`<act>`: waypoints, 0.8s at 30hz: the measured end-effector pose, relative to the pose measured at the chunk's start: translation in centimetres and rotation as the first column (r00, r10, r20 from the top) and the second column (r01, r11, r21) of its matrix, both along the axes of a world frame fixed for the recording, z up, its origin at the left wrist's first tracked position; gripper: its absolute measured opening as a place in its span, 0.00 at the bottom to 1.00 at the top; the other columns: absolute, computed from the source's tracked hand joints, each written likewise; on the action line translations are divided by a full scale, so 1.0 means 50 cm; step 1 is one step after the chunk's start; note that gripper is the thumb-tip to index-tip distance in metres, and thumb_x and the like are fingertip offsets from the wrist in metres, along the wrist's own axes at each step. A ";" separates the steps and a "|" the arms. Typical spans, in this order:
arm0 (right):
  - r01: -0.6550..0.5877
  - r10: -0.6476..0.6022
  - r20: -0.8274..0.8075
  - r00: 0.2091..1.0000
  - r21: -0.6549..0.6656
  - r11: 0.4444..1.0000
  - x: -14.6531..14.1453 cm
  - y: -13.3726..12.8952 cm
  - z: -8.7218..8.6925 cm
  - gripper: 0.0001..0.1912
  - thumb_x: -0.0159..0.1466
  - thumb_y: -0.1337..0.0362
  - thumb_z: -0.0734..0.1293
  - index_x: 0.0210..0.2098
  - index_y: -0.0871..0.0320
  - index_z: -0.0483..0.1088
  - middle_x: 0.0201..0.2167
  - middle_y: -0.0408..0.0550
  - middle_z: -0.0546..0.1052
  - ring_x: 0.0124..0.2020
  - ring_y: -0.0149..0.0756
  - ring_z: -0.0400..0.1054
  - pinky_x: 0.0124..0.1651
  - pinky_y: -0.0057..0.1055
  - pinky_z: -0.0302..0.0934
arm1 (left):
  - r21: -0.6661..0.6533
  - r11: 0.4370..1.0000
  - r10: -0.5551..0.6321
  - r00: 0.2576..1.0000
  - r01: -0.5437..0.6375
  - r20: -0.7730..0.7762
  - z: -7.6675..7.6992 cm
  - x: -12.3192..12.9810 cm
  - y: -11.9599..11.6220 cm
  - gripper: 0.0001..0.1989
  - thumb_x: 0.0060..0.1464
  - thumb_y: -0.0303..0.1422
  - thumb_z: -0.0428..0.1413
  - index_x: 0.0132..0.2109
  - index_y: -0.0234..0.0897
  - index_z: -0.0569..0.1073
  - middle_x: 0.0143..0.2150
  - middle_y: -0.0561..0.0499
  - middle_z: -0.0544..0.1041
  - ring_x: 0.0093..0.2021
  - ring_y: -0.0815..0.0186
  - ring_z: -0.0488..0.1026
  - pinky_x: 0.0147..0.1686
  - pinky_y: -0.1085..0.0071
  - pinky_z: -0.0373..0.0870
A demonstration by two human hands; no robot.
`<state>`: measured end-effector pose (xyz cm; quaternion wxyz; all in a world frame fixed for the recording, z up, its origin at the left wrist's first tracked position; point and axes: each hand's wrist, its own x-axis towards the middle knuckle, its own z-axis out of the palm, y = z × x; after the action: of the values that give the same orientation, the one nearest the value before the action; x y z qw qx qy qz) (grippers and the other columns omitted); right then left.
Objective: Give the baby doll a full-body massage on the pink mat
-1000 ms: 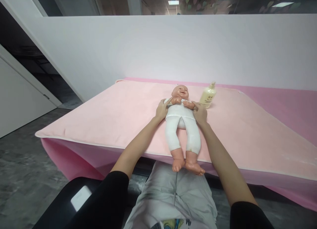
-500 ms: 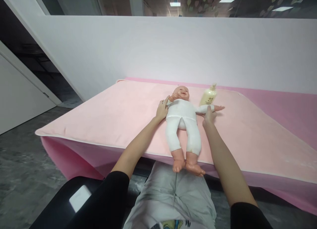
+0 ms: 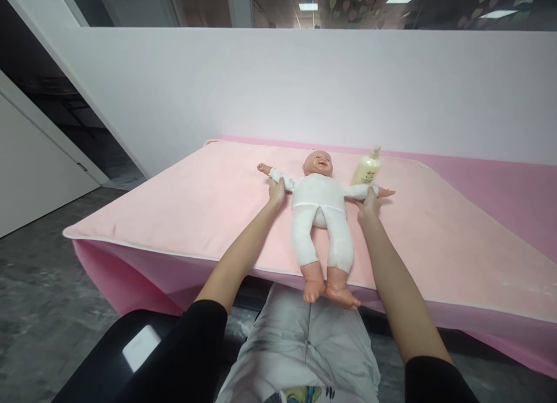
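Note:
A baby doll (image 3: 319,194) in a white suit lies on its back on the pink mat (image 3: 195,200), its bare feet over the front edge. Both its arms are spread out to the sides. My left hand (image 3: 277,190) is closed around the sleeve of the doll's arm on the left. On the other side, my right hand (image 3: 369,203) grips the doll's other arm near the wrist, with the thumb on top. A pale yellow pump bottle (image 3: 366,167) stands just behind that arm.
Darker pink cloth (image 3: 522,188) shows under the mat. A white wall (image 3: 278,83) rises behind the table. At the lower left, a white object (image 3: 141,348) lies on a black surface.
The doll's arm on the left has swung from beside its head outward to the left, with my left hand on it. My right hand has barely moved.

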<state>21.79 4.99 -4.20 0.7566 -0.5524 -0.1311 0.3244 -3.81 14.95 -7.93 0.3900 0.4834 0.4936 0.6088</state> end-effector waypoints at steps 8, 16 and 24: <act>-0.018 0.019 0.059 0.998 -0.017 1.000 0.005 0.007 -0.009 0.30 0.67 0.57 0.58 0.65 0.59 0.48 0.63 0.58 0.61 0.59 0.36 0.66 0.49 0.36 0.73 | -0.038 0.999 -0.004 0.999 0.005 0.036 0.017 0.002 -0.018 0.15 0.58 0.33 0.48 0.52 0.38 0.62 0.54 0.43 0.72 0.54 0.61 0.72 0.52 0.66 0.71; -0.020 0.019 0.037 0.999 0.006 1.000 0.005 0.006 -0.009 0.30 0.67 0.57 0.58 0.65 0.60 0.49 0.63 0.57 0.61 0.58 0.36 0.66 0.50 0.38 0.72 | -0.042 0.999 -0.006 0.999 0.008 0.047 0.014 0.002 -0.013 0.14 0.58 0.34 0.49 0.50 0.37 0.64 0.54 0.41 0.72 0.54 0.59 0.72 0.54 0.61 0.70; -0.014 0.014 0.029 0.999 0.002 1.000 0.003 0.005 -0.008 0.30 0.67 0.57 0.58 0.65 0.60 0.49 0.63 0.58 0.60 0.58 0.36 0.66 0.50 0.37 0.72 | -0.045 0.999 -0.013 1.000 0.014 0.028 0.011 0.001 -0.009 0.14 0.58 0.34 0.48 0.51 0.38 0.63 0.54 0.42 0.73 0.54 0.60 0.73 0.51 0.64 0.71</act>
<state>21.96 5.26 -4.58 0.7529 -0.5553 -0.1460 0.3215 -3.73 14.49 -7.41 0.4117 0.4692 0.4987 0.6014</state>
